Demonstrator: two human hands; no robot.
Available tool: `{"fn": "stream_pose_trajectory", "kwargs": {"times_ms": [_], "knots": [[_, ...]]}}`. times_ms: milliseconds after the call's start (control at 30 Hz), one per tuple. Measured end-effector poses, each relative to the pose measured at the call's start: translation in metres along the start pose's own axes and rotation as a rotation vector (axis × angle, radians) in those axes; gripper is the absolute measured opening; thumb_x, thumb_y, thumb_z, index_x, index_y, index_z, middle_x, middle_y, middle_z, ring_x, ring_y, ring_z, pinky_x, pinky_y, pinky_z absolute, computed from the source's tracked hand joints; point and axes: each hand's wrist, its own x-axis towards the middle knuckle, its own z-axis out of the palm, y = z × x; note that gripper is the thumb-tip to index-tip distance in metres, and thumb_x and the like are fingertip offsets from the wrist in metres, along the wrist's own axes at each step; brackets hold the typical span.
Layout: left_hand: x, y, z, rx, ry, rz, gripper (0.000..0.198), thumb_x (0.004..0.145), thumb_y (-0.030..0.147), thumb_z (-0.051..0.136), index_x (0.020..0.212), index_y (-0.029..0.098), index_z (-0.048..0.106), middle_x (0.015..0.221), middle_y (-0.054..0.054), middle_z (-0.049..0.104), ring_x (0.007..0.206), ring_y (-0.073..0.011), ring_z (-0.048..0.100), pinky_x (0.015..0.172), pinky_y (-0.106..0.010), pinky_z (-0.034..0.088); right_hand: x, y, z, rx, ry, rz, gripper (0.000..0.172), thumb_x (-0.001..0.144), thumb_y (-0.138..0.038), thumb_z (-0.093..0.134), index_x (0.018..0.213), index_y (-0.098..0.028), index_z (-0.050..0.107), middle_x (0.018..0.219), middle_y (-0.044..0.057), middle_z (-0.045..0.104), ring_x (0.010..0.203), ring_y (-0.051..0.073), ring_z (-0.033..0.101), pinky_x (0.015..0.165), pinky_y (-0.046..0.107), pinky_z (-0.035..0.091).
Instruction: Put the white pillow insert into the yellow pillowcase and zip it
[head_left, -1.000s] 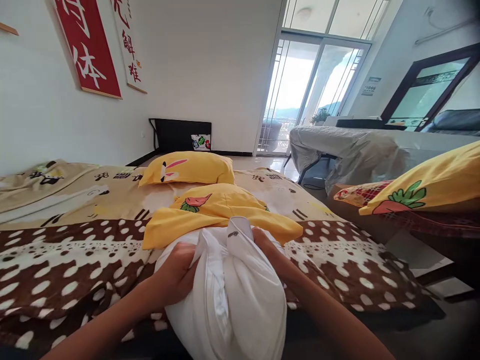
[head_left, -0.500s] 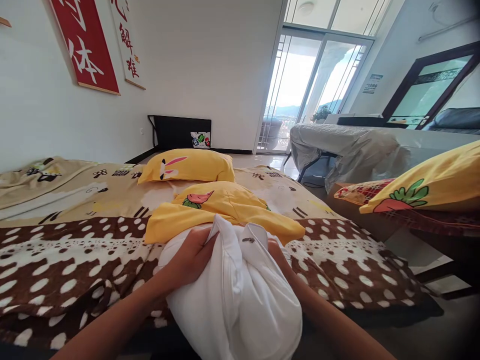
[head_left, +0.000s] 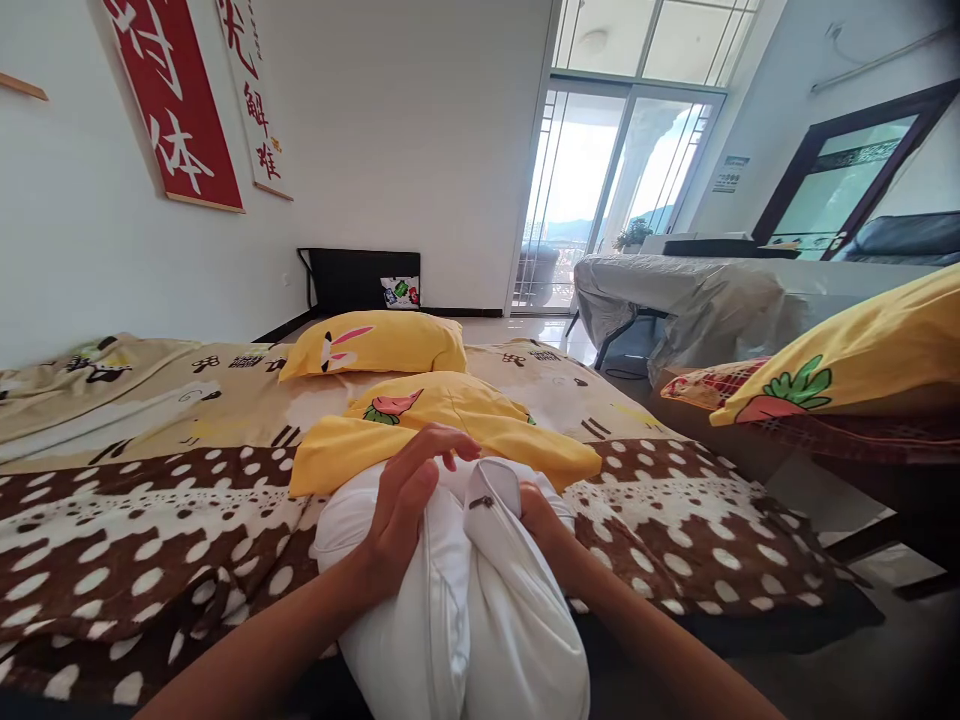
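A white pillow in a zippered white cover lies lengthwise in front of me on the bed. My left hand rests on top of its left side, fingers curled over the fabric near the far end. My right hand grips the pillow's right side, next to the small zipper pull; its fingers are partly hidden by the cloth. Just beyond the pillow lies a crumpled yellow pillowcase with a carrot print.
The bed carries a brown dotted blanket and a beige printed sheet. A yellow rabbit pillow lies further back. Another yellow carrot pillow sits on furniture at the right. A covered table stands before the glass balcony doors.
My left hand has moved up from the pillow's side to its top, fingers reaching over the far end. The white cover's folds have been pushed flatter. My right hand stays on the right side.
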Motion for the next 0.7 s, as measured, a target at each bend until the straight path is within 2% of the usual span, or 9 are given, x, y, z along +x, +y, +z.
{"fn": "stream_pose_trajectory", "kwargs": {"times_ms": [100,167,267,367,467,533,700], "knots": [[0.007,0.003,0.002,0.038,-0.129,-0.014,0.038,0.093,0.037,0.031,0.103,0.017,0.062,0.103,-0.009,0.060,0.095,-0.0209,0.051,0.083,-0.032,0.040,-0.002,-0.001,0.000,0.036,-0.017,-0.067,0.034,0.083,-0.033,0.044,0.054,-0.021,0.030,0.054,-0.003,0.033,0.053,0.011,0.030,0.048,0.026,0.032],[0.010,0.006,0.003,0.081,-0.215,-0.054,0.034,0.093,0.034,0.036,0.104,0.017,0.063,0.103,-0.009,0.059,0.096,-0.0203,0.051,0.085,-0.032,0.040,-0.001,-0.001,0.000,0.039,0.003,-0.111,0.035,0.084,-0.033,0.043,0.054,-0.021,0.030,0.054,-0.003,0.033,0.053,0.011,0.029,0.048,0.026,0.031],[0.013,0.011,0.004,0.083,-0.291,-0.063,0.033,0.094,0.031,0.035,0.101,0.017,0.063,0.098,-0.008,0.059,0.094,-0.0192,0.052,0.087,-0.032,0.040,0.002,-0.002,-0.002,0.045,-0.044,-0.128,0.035,0.085,-0.032,0.043,0.054,-0.020,0.033,0.055,-0.003,0.039,0.053,0.010,0.033,0.050,0.025,0.033],[0.013,0.010,0.006,0.079,-0.346,-0.049,0.031,0.094,0.032,0.037,0.100,0.018,0.064,0.094,-0.007,0.057,0.091,-0.0187,0.052,0.085,-0.031,0.040,0.003,-0.001,-0.002,0.052,-0.080,-0.144,0.032,0.086,-0.033,0.043,0.056,-0.020,0.043,0.059,-0.002,0.048,0.057,0.011,0.042,0.054,0.024,0.040],[0.011,0.008,0.008,0.072,-0.428,-0.040,0.028,0.091,0.030,0.041,0.094,0.019,0.067,0.088,-0.006,0.055,0.084,-0.0176,0.052,0.079,-0.030,0.041,0.002,-0.002,-0.003,0.075,-0.052,-0.163,0.029,0.086,-0.037,0.046,0.067,-0.020,0.059,0.073,0.002,0.060,0.069,0.014,0.053,0.066,0.027,0.048],[0.010,0.009,0.010,0.088,-0.426,-0.051,0.024,0.088,0.027,0.044,0.092,0.018,0.066,0.087,-0.006,0.056,0.084,-0.0175,0.052,0.079,-0.029,0.041,0.002,-0.003,-0.003,0.104,-0.057,-0.152,0.027,0.087,-0.039,0.049,0.074,-0.021,0.064,0.081,0.002,0.063,0.076,0.015,0.056,0.071,0.028,0.049],[0.000,0.014,0.013,0.178,-0.402,-0.090,0.016,0.086,0.024,0.047,0.092,0.018,0.060,0.091,-0.004,0.064,0.086,-0.0163,0.057,0.080,-0.026,0.041,-0.001,-0.004,-0.005,0.149,-0.132,-0.142,0.028,0.086,-0.042,0.052,0.075,-0.022,0.067,0.083,0.001,0.065,0.075,0.014,0.057,0.073,0.027,0.048]]}}
